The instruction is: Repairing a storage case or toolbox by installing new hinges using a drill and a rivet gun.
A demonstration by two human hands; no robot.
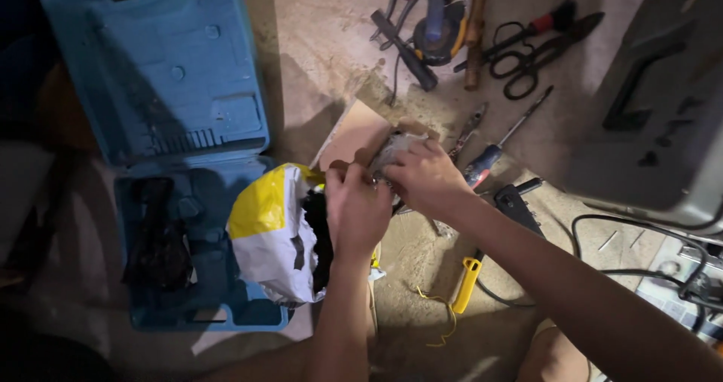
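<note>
**Two hands on a small grey part, down on the workshop floor**

Both hands meet near the middle of the view. The right hand [425,177] has its fingers curled over a small grey metal part [392,150], which sticks out past the fingertips toward 10 o'clock; only its top edge shows, so what it is cannot be told. The left hand [355,207] sits just beside it at 7 o'clock, fingers bent and pressed together against the lower side of the same part. The part lies between the two sets of fingertips, above a tan board [354,130].

At 9 o'clock from the hands a white and yellow plastic bag [271,228] gapes open with something dark inside. Beyond it an open blue tool case [162,73] lies on the concrete floor [320,43]. At 1 o'clock lie black shears [538,54]; a blue-handled screwdriver [486,160] rests just beside the right hand at 3 o'clock, and a yellow-handled tool [467,284] lies at 5 o'clock.
</note>
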